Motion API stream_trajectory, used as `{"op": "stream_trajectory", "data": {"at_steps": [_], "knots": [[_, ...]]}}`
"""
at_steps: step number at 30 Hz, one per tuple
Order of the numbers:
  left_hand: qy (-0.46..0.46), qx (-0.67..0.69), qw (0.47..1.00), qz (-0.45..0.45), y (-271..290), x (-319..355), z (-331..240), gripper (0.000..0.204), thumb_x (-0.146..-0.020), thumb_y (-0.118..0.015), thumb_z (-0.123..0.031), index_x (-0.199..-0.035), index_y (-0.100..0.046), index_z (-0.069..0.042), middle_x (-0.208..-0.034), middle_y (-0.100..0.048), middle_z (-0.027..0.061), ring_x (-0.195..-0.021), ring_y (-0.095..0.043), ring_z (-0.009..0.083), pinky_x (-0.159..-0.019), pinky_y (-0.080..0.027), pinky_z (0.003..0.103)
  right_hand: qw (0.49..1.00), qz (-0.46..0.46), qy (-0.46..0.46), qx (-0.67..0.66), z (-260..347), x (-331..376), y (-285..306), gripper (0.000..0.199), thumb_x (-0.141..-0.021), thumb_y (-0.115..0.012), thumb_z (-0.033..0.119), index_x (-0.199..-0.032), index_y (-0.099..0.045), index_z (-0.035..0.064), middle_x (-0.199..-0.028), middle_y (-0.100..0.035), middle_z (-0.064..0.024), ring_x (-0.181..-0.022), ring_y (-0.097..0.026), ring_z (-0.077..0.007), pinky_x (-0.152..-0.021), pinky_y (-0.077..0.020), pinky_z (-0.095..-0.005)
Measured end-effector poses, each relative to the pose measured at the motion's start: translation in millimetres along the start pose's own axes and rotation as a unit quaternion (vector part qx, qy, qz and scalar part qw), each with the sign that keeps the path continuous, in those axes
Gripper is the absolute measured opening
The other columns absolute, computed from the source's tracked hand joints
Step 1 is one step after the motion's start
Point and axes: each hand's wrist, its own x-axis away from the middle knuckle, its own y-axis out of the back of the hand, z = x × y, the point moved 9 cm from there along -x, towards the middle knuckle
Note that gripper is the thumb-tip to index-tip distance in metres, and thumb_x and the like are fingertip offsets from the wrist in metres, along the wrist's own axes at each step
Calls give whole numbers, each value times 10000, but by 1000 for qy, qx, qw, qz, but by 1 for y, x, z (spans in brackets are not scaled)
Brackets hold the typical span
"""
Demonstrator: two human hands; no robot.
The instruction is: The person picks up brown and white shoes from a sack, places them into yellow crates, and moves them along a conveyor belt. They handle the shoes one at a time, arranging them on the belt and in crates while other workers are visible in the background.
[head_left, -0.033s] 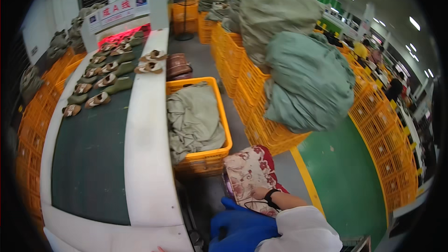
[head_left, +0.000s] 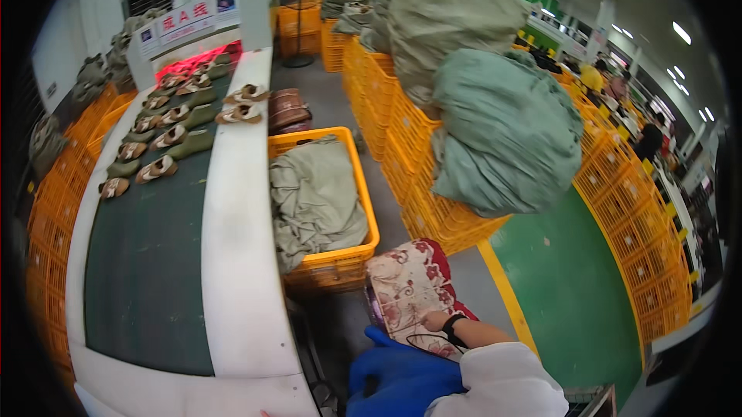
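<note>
My right hand (head_left: 434,319), with a black watch on the wrist and a white sleeve behind it, rests on a floral red-and-cream cushion (head_left: 406,285) that lies on a seat beside me. The hand is too small in the picture to show whether its fingers grip the cushion. Blue fabric (head_left: 402,378) lies just left of my forearm. My left hand is out of the picture.
A dark green conveyor belt (head_left: 147,262) with white rims carries several brown shoes (head_left: 158,169) at its far end. A yellow crate (head_left: 363,208) holds a grey-green sack. Stacked yellow crates (head_left: 433,200) bearing large green sacks (head_left: 502,131) line the right, beside a green floor (head_left: 572,293). People work far right.
</note>
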Motion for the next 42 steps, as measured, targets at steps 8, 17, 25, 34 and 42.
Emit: {"op": "stream_trajectory", "data": {"at_steps": [8, 17, 25, 34, 42], "knots": [[22, 4, 999, 36, -12, -12, 13, 1137, -666, -686, -604, -1462, -61, -85, -1457, -70, 331, -1340, -111, 502, -1050, -224, 596, 989, 24, -100, -106, -109, 85, -70, 313, -749, -505, 182, -993, -689, 112, -800, -684, -97, -692, -664, -209, -659, -515, -373], [-76, -20, 993, 90, 25, -3, -148, 833, -766, -677, -417, -1388, -296, -15, -1347, -385, 291, -1249, -391, 399, -1013, -363, 428, 926, -315, -84, -191, -198, 150, 121, 261, -793, -505, 190, -968, -661, 76, -866, -647, -200, -731, -619, -379, -659, -496, -442], [-436, 127, 887, 86, 18, 129, -506, 612, -791, -684, -265, -1315, -445, -59, -1204, -538, 247, -1122, -510, 364, -951, -415, 391, 541, -841, 9, -4, -330, 374, 478, 217, -793, -640, 178, -968, -644, 50, -973, -627, -122, -931, -581, -304, -836, -455, -382], [-701, 79, 697, -131, 110, 265, -767, 457, -754, -700, -170, -1156, -538, -26, -1080, -587, 180, -987, -573, 343, -843, -478, 377, 661, -733, 133, -85, -355, 347, 567, 144, -758, -631, 194, -816, -629, 62, -829, -575, -127, -817, -547, -317, -735, -442, -405], [-760, 97, 571, -296, 245, 286, -916, 400, -768, -670, -115, -1142, -553, -35, -1133, -573, 172, -1071, -537, 339, -921, -441, 400, 726, -622, 282, 79, -254, 328, 445, 207, -719, -594, 141, -903, -551, 58, -843, -505, -99, -804, -501, -279, -702, -421, -382]]}}
